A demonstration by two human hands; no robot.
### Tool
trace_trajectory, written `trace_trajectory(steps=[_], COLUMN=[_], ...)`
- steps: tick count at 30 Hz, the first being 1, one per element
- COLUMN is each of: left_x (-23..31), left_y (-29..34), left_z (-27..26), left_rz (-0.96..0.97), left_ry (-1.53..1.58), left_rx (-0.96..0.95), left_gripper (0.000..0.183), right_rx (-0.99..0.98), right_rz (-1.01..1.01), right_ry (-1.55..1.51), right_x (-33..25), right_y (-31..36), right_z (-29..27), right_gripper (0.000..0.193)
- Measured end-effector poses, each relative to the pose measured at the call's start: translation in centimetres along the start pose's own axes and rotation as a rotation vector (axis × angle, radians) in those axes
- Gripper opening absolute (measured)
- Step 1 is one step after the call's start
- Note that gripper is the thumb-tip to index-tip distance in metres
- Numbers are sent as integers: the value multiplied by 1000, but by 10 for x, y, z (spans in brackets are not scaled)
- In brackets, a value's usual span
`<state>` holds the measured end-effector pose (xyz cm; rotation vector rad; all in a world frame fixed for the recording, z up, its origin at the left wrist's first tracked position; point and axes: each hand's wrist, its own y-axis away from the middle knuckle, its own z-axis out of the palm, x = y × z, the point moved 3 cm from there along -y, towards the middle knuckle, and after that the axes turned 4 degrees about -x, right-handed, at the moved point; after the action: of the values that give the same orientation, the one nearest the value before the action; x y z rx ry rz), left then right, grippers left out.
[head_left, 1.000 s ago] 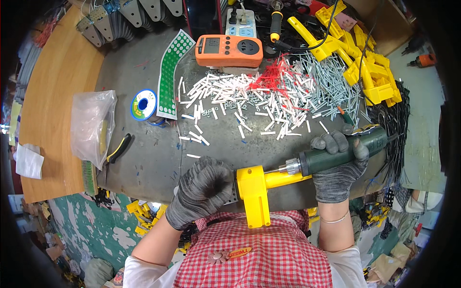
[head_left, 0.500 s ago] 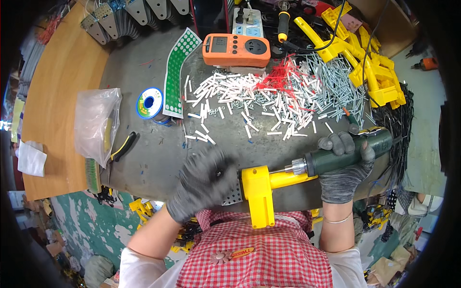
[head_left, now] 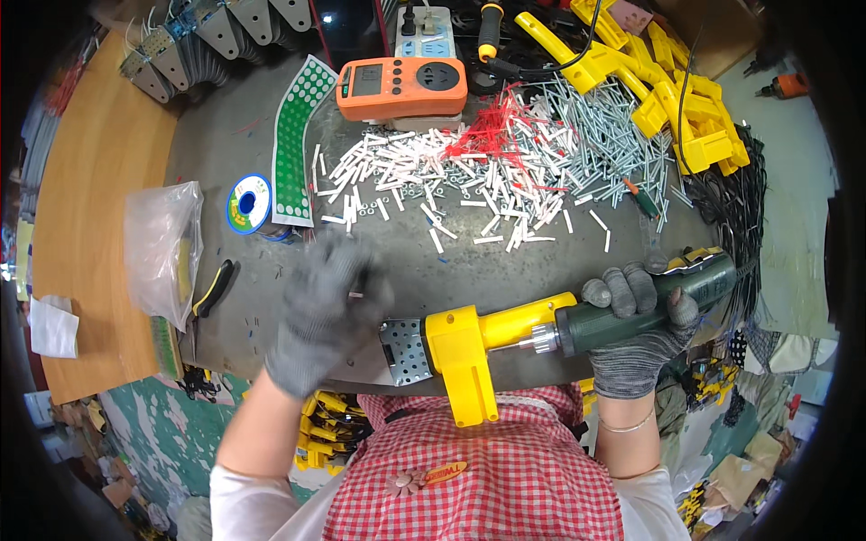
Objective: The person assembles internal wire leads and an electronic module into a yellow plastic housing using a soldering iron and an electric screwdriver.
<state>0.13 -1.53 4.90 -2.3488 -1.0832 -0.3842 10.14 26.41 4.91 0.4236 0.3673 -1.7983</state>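
My right hand [head_left: 642,329], in a grey glove, is wrapped round a dark green electric screwdriver [head_left: 600,326]. Its silver chuck and bit point left, alongside the handle of a yellow plastic housing [head_left: 457,361]. From the housing's left end sticks out a perforated metal plate [head_left: 408,350]. The housing is at the table's front edge, close to my apron. My left hand [head_left: 329,307], also gloved, is over the table left of the metal plate, apart from it. Motion smears its fingers, so whether it holds anything is unclear.
White sleeves [head_left: 397,158], red strips [head_left: 492,131] and long screws [head_left: 595,126] lie heaped behind. An orange meter [head_left: 401,88], solder spool [head_left: 248,206], green dotted sticker sheet [head_left: 293,153] and cutters [head_left: 215,287] surround them. More yellow housings [head_left: 695,117] are piled at the far right.
My left hand has moved left and away from the metal plate, uncovering it. The yellow housing has tilted, and the screwdriver bit now lies on the near side of its handle. The view has shifted slightly.
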Motion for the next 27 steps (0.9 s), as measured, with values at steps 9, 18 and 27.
trace_trajectory(steps=[9,18,27], left_x=[41,40,39], left_y=[73,75,76], left_z=[9,13,16], left_rz=[-135,-77,-64], left_ry=[446,521,525], left_rx=[-81,-158,-116], left_gripper=[27,27,28], right_rx=[-9,-40,-35], right_rz=[-11,0,-25], right_ry=[-30,-67,-53], right_x=[-1,6,7], right_y=[7,9,8], right_z=[-6,-7,-2], right_gripper=[30,30,27])
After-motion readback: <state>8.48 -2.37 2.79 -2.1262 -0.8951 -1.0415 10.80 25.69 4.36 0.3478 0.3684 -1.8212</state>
